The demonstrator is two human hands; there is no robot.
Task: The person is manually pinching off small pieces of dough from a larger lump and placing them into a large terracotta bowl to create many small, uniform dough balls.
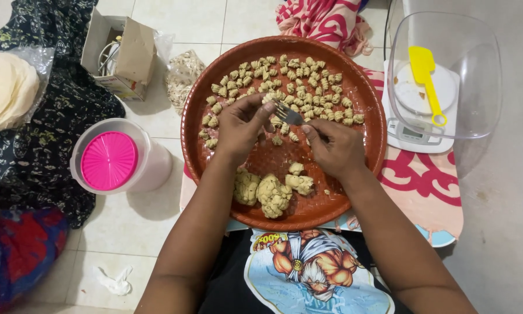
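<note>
A round brown woven tray [366, 104] lies in front of me and carries several small shaped dough pieces [296, 81] across its far half. Larger dough lumps [273, 192] sit on its near side. Over the tray's middle, my right hand [334, 148] grips a metal fork [287, 113] by the handle. My left hand [241, 125] pinches at the fork's tines, where a small bit of dough seems pressed. A few shaped pieces lie just below the fork.
A kitchen scale [415, 131] holding a clear bowl [488, 75] with a yellow spatula [425, 75] stands right of the tray. Left are a white container with pink lid [109, 160], a cardboard box [122, 55], bagged flat white discs [5, 87] and dark patterned cloth [58, 116].
</note>
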